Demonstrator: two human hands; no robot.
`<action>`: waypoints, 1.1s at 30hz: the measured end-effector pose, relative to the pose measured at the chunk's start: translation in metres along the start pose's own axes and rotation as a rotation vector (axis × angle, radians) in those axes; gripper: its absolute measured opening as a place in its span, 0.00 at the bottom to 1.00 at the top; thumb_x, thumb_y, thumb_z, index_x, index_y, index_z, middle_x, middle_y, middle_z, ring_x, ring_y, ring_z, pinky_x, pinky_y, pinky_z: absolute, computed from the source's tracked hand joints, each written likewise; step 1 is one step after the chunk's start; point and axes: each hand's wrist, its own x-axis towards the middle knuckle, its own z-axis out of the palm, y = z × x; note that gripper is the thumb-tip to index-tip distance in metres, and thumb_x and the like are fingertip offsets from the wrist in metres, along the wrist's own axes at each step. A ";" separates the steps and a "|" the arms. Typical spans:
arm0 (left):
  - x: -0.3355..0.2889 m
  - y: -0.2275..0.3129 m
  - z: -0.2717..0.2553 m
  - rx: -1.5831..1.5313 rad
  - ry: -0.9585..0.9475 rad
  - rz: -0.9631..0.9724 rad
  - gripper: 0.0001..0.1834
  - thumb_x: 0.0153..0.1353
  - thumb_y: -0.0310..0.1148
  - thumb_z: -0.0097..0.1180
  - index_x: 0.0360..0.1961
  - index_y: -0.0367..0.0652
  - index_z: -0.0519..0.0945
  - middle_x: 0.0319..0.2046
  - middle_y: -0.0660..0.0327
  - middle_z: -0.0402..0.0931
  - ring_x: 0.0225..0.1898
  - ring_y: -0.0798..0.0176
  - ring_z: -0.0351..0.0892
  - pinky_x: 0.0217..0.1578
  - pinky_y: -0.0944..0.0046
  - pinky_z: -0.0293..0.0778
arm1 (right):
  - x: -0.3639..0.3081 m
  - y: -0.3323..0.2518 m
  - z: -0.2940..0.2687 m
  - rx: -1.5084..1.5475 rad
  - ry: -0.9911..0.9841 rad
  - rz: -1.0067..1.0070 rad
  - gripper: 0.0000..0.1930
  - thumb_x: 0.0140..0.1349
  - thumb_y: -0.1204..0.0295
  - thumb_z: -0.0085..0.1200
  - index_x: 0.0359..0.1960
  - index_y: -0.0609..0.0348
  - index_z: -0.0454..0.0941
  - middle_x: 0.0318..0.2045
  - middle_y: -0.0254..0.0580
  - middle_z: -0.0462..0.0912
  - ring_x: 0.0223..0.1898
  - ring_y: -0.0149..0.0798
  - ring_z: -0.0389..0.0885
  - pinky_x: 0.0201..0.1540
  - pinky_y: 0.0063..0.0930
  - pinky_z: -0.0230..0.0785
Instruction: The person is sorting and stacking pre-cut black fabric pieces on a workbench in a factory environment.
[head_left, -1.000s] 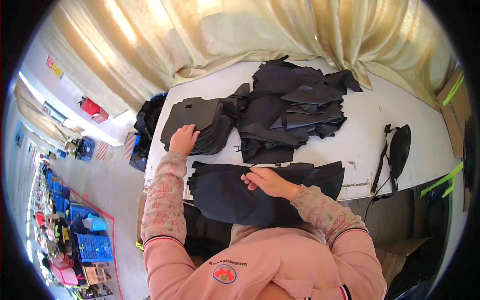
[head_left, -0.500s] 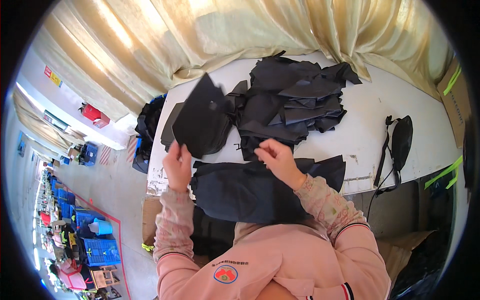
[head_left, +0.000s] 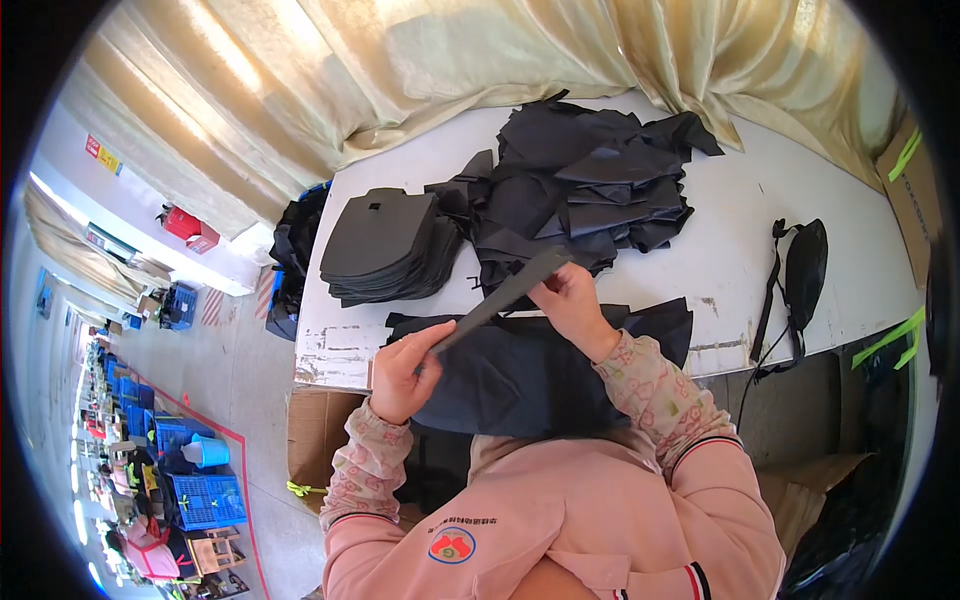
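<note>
Between my hands a stiff dark grey sheet [head_left: 500,303] is held up nearly edge-on. My left hand [head_left: 404,372] pinches its near left end, and my right hand [head_left: 574,305] grips the far right end. Below the sheet, a black fabric piece [head_left: 530,385] lies along the table's near edge and over my lap. Left of the middle stands a stack of matching dark grey sheets [head_left: 378,235], each with a rounded edge; a small slot shows in the top one. Behind my hands spreads a loose heap of black fabric pieces [head_left: 590,180].
A black pouch with a strap [head_left: 803,270] lies on the right of the white table [head_left: 730,240]. Pale gold curtains [head_left: 480,50] hang along the far edge. Cardboard boxes [head_left: 318,430] sit below at left and right. Blue crates [head_left: 208,500] stand across the floor at left.
The sheet has moved from above the stack toward me and to the right, turning edge-on. My right hand, which was apart from it, now grips its other end.
</note>
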 end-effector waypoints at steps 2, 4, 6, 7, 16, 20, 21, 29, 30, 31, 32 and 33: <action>0.001 0.002 0.002 0.047 -0.062 0.105 0.23 0.53 0.16 0.52 0.51 0.39 0.80 0.39 0.50 0.82 0.36 0.53 0.83 0.38 0.63 0.76 | -0.003 0.000 -0.001 0.029 -0.008 0.023 0.04 0.61 0.81 0.57 0.37 0.65 0.78 0.28 0.31 0.79 0.31 0.20 0.73 0.34 0.17 0.67; 0.008 0.001 0.001 -0.017 -0.215 0.197 0.23 0.54 0.19 0.55 0.54 0.39 0.78 0.43 0.50 0.80 0.40 0.54 0.82 0.41 0.62 0.75 | -0.002 0.008 -0.008 -0.328 0.012 -0.313 0.07 0.60 0.80 0.57 0.41 0.65 0.79 0.31 0.30 0.79 0.33 0.22 0.75 0.36 0.16 0.68; 0.014 0.000 0.001 -0.080 -0.368 0.284 0.25 0.55 0.23 0.59 0.56 0.39 0.76 0.48 0.50 0.78 0.43 0.54 0.81 0.44 0.62 0.74 | -0.001 0.012 -0.016 -0.166 -0.099 -0.301 0.09 0.60 0.80 0.57 0.42 0.63 0.79 0.32 0.31 0.79 0.33 0.23 0.75 0.37 0.18 0.68; 0.015 -0.002 0.003 -0.269 -0.394 0.169 0.28 0.55 0.28 0.63 0.59 0.40 0.73 0.52 0.51 0.74 0.45 0.55 0.79 0.47 0.62 0.73 | -0.001 0.013 -0.017 -0.004 -0.210 -0.288 0.11 0.59 0.80 0.57 0.44 0.62 0.80 0.33 0.32 0.78 0.34 0.24 0.76 0.37 0.19 0.69; 0.036 0.000 0.058 -0.235 0.080 -0.030 0.16 0.51 0.21 0.65 0.44 0.39 0.83 0.41 0.58 0.78 0.36 0.61 0.79 0.38 0.65 0.75 | -0.003 -0.023 -0.015 -0.077 -0.541 -0.044 0.14 0.64 0.74 0.54 0.51 0.60 0.77 0.46 0.37 0.78 0.46 0.32 0.77 0.47 0.25 0.69; 0.045 0.006 0.052 0.109 0.197 0.295 0.15 0.47 0.20 0.66 0.39 0.40 0.84 0.36 0.58 0.80 0.35 0.54 0.78 0.36 0.60 0.73 | 0.000 -0.067 -0.030 0.563 -0.743 0.722 0.18 0.70 0.59 0.49 0.55 0.55 0.74 0.52 0.30 0.76 0.50 0.28 0.74 0.51 0.27 0.70; 0.047 0.008 0.052 0.169 0.154 0.327 0.15 0.48 0.19 0.65 0.40 0.39 0.83 0.37 0.57 0.80 0.35 0.55 0.79 0.38 0.61 0.73 | 0.002 -0.069 -0.033 0.420 -0.768 0.756 0.18 0.69 0.60 0.51 0.55 0.55 0.73 0.53 0.31 0.76 0.50 0.28 0.74 0.51 0.27 0.70; 0.026 -0.010 0.025 -0.484 0.278 -0.146 0.05 0.61 0.20 0.54 0.37 0.39 0.79 0.34 0.62 0.74 0.33 0.68 0.75 0.33 0.68 0.73 | 0.018 -0.052 -0.062 -0.365 -0.841 0.416 0.21 0.59 0.76 0.58 0.54 0.65 0.70 0.41 0.37 0.81 0.43 0.24 0.76 0.47 0.23 0.70; 0.021 -0.013 0.012 -0.583 0.360 -0.216 0.05 0.64 0.21 0.50 0.37 0.39 0.78 0.33 0.63 0.73 0.33 0.71 0.74 0.32 0.70 0.73 | 0.017 -0.047 -0.071 -0.363 -0.835 0.416 0.21 0.59 0.76 0.58 0.54 0.65 0.70 0.41 0.37 0.81 0.43 0.24 0.76 0.47 0.23 0.70; 0.016 -0.020 0.000 -0.638 0.432 -0.236 0.05 0.65 0.23 0.49 0.38 0.39 0.78 0.33 0.63 0.72 0.32 0.71 0.74 0.31 0.71 0.73 | 0.016 -0.038 -0.084 -0.398 -0.816 0.476 0.21 0.59 0.77 0.58 0.54 0.65 0.70 0.39 0.37 0.81 0.41 0.25 0.76 0.46 0.23 0.70; 0.011 -0.027 -0.012 -0.693 0.504 -0.257 0.05 0.66 0.25 0.48 0.39 0.38 0.77 0.33 0.63 0.71 0.31 0.72 0.74 0.31 0.72 0.73 | 0.012 -0.028 -0.097 -0.431 -0.797 0.538 0.21 0.58 0.77 0.58 0.54 0.65 0.70 0.37 0.37 0.81 0.39 0.25 0.76 0.44 0.24 0.70; 0.004 -0.038 -0.023 -0.687 0.594 -0.288 0.05 0.66 0.27 0.49 0.38 0.39 0.77 0.33 0.63 0.72 0.30 0.73 0.74 0.30 0.72 0.73 | 0.007 -0.018 -0.111 -0.471 -0.778 0.494 0.20 0.58 0.79 0.58 0.53 0.64 0.71 0.33 0.35 0.80 0.35 0.27 0.76 0.41 0.25 0.70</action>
